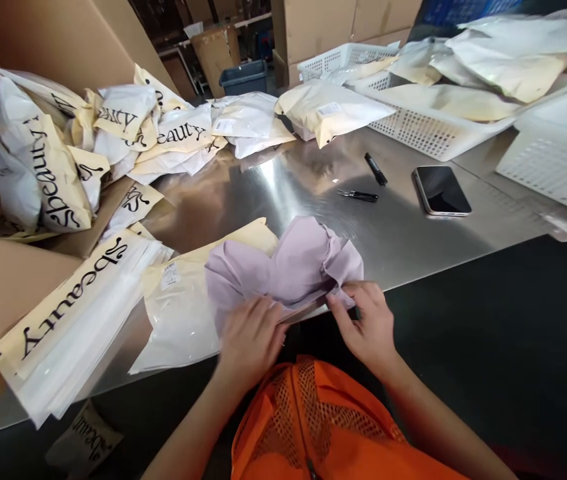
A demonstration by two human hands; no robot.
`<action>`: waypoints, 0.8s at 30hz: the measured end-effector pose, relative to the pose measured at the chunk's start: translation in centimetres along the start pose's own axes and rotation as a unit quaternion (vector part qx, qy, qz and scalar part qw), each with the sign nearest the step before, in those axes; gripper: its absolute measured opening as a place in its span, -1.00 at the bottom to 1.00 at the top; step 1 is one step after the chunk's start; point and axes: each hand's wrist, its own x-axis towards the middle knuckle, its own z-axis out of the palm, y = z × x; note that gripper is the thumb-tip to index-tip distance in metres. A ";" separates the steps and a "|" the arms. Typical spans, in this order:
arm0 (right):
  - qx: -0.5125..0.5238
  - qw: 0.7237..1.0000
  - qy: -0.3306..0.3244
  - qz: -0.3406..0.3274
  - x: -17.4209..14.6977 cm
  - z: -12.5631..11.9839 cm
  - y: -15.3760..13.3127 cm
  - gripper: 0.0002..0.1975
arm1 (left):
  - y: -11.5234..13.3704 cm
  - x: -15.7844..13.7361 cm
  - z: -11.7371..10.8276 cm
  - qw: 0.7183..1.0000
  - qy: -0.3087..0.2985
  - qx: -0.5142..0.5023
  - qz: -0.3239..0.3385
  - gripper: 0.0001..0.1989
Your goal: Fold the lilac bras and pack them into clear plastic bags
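Observation:
A lilac padded bra (293, 260) with moulded cups lies at the front edge of the metal table, partly over a cream and white plastic packaging bag (178, 327). My left hand (251, 337) is closed on the bra's lower edge, its fingertips partly hidden from view. With thumb and fingers, my right hand (366, 320) pinches the fabric at the bra's right end. The bag under it carries a small white label near its upper left corner.
Left stands a cardboard box (18, 267) full of printed bags; flat bags (83, 307) are stacked beside it. Small snips (358, 195), a black marker (376, 169) and a phone (442, 191) lie on the metal table (283, 193). White baskets (428, 133) hold filled bags at the back right.

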 end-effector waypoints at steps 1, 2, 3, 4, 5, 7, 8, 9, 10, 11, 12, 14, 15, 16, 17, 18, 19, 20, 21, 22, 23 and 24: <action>0.030 0.999 0.013 0.019 0.2 -1.0 0.2 -0.88 | 1.6 2.5 1.5 0.999 -0.048 0.001 0.001 -0.65; 0.051 0.997 0.023 0.047 0.4 -2.2 0.4 -0.88 | 3.1 4.7 2.6 0.995 -0.097 0.006 -0.007 -0.67; 0.066 0.994 0.033 0.083 0.8 -3.3 0.7 -0.86 | 4.3 6.4 3.2 0.990 -0.139 0.003 0.000 -0.78; 0.078 0.989 0.042 0.122 1.2 -4.4 1.2 -0.83 | 5.1 7.7 3.4 0.985 -0.171 -0.015 0.004 -0.84; 0.090 0.981 0.051 0.162 1.8 -5.4 1.7 -0.80 | 5.4 8.5 3.1 0.981 -0.189 -0.052 0.007 -0.83; 0.130 0.961 0.068 0.234 3.4 -7.0 3.5 -0.74 | 3.9 8.7 1.3 0.964 -0.190 -0.187 -0.016 -0.81; 0.163 0.948 0.078 0.264 4.4 -7.6 4.6 -0.73 | 2.3 8.4 -0.1 0.946 -0.162 -0.275 -0.051 -0.84; 0.203 0.931 0.092 0.288 5.4 -8.1 6.0 -0.73 | 0.2 7.9 -1.6 0.915 -0.130 -0.369 -0.097 -0.87; 0.248 0.912 0.109 0.310 6.5 -8.4 7.5 -0.75 | -2.2 7.1 -3.3 0.875 -0.067 -0.453 -0.158 -0.90; 0.291 0.890 0.125 0.329 7.6 -8.7 9.0 -0.78 | -4.9 6.3 -4.9 0.818 0.046 -0.533 -0.211 -0.88; 0.327 0.869 0.140 0.345 8.6 -8.8 10.5 -0.81 | -7.5 5.2 -6.3 0.747 0.124 -0.606 -0.244 -0.79; 0.366 0.838 0.155 0.374 10.2 -8.7 13.2 -0.88 | -12.2 2.7 -8.2 0.617 0.251 -0.691 -0.282 -0.63; 0.373 0.830 0.156 0.385 10.6 -8.5 14.2 -0.90 | -14.0 1.3 -8.6 0.566 0.292 -0.707 -0.307 -0.60; 0.376 0.824 0.154 0.394 10.9 -8.3 15.0 -0.89 | -15.4 -0.2 -8.8 0.521 0.331 -0.711 -0.337 -0.59; 0.380 0.817 0.156 0.404 10.9 -7.9 15.6 -0.86 | -16.4 -1.8 -8.7 0.484 0.362 -0.709 -0.364 -0.59; 0.385 0.808 0.163 0.415 10.7 -7.6 16.0 -0.80 | -17.0 -3.3 -8.3 0.455 0.384 -0.703 -0.389 -0.60; 0.388 0.795 0.179 0.429 10.5 -7.3 16.2 -0.75 | -17.3 -4.7 -7.9 0.432 0.404 -0.696 -0.408 -0.61; 0.391 0.779 0.203 0.445 10.1 -7.1 16.4 -0.71 | -17.5 -5.9 -7.4 0.415 0.422 -0.689 -0.419 -0.62; 0.392 0.760 0.234 0.463 9.7 -6.9 16.5 -0.69 | -17.5 -7.0 -7.0 0.402 0.438 -0.684 -0.423 -0.62; 0.390 0.738 0.269 0.480 9.3 -6.8 16.5 -0.69 | -17.5 -7.8 -6.7 0.391 0.455 -0.680 -0.421 -0.62; 0.387 0.718 0.298 0.496 8.9 -6.8 16.5 -0.70 | -17.4 -8.4 -6.5 0.383 0.471 -0.677 -0.416 -0.61; 0.385 0.707 0.308 0.507 8.6 -6.8 16.6 -0.70 | -17.4 -8.8 -6.4 0.377 0.484 -0.673 -0.413 -0.61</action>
